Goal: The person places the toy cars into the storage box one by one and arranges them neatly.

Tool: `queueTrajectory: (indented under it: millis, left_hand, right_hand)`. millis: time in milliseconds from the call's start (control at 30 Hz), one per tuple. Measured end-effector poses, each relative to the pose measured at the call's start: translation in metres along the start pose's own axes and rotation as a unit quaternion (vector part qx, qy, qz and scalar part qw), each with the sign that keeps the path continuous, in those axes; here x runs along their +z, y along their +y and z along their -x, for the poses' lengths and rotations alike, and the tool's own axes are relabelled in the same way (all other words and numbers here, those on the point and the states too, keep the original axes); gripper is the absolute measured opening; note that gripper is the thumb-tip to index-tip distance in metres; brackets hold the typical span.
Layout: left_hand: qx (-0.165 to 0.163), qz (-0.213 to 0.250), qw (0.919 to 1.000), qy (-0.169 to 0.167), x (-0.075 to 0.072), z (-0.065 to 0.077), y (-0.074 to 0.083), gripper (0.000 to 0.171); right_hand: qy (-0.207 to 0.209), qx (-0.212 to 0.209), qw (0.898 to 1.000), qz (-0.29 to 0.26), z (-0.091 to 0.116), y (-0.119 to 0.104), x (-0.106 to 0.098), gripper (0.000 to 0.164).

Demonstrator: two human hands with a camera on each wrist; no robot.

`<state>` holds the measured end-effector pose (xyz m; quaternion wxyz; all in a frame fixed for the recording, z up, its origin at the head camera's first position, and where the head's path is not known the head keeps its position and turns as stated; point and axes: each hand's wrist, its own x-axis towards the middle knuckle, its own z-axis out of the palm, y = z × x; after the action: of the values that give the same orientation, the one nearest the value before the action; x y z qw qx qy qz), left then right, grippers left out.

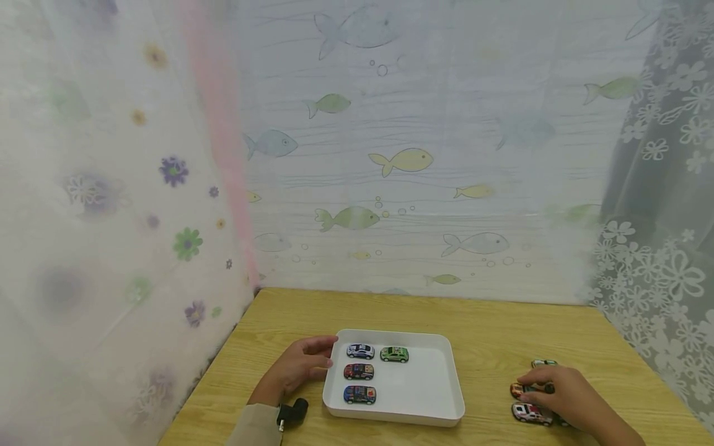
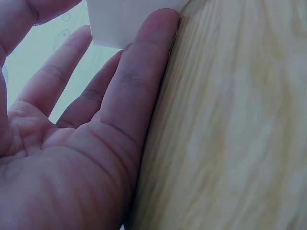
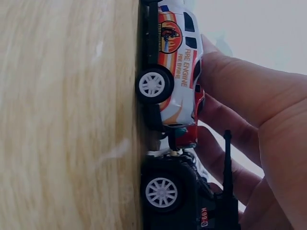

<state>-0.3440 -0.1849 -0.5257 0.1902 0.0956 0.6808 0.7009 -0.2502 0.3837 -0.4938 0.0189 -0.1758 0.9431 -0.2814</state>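
My left hand (image 1: 301,367) rests beside the left wall of a white tray (image 1: 413,414), its extended fingertips touching the side. In the left wrist view the fingers (image 2: 139,76) lie low along the tabletop. Inside the tray are a white toy car (image 1: 360,351), a green toy car (image 1: 394,354), a red one (image 1: 359,371) and a blue one (image 1: 359,394). On the right, my right hand (image 1: 570,395) has thumb and index finger about an orange-red toy car (image 1: 519,390). A white fire-engine toy car (image 3: 180,72) partly hides that pinch in the right wrist view.
Behind the orange-red car stands a green-and-white toy car (image 1: 543,363). A black toy vehicle (image 3: 192,191) with a thin upright rod is close to the right hand. Patterned curtains (image 1: 413,93) enclose the wooden table (image 1: 491,347) at the back and sides.
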Motion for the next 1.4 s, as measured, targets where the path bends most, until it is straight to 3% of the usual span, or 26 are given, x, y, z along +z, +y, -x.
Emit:
queueTrajectory:
  millis: [500,733,967,1167,1400]
  left_hand:
    - [-0.001,-0.007,1.0000,0.005,0.000,0.000,0.000,0.062]
    - [-0.002,-0.008,0.9999,0.007,-0.001,0.000,-0.001,0.061]
    - [0.001,-0.009,0.9999,0.009,0.000,0.000,-0.001,0.061]
    - [0.002,-0.009,0.9999,0.007,0.000,0.000,0.000,0.061]
    - [0.001,-0.007,1.0000,0.007,0.000,0.000,0.000,0.061]
  right_hand:
    - [-0.009,0.024,1.000,0.012,-0.004,0.002,-0.002,0.037]
    - [-0.008,-0.006,1.000,0.006,-0.006,-0.007,-0.004,0.035]
    - [-0.016,-0.006,1.000,0.001,-0.011,-0.015,-0.005,0.037]
    - [0.010,-0.031,0.999,0.022,-0.015,-0.022,-0.003,0.038]
    - [0.036,-0.020,0.998,0.037,-0.022,-0.037,0.000,0.034]
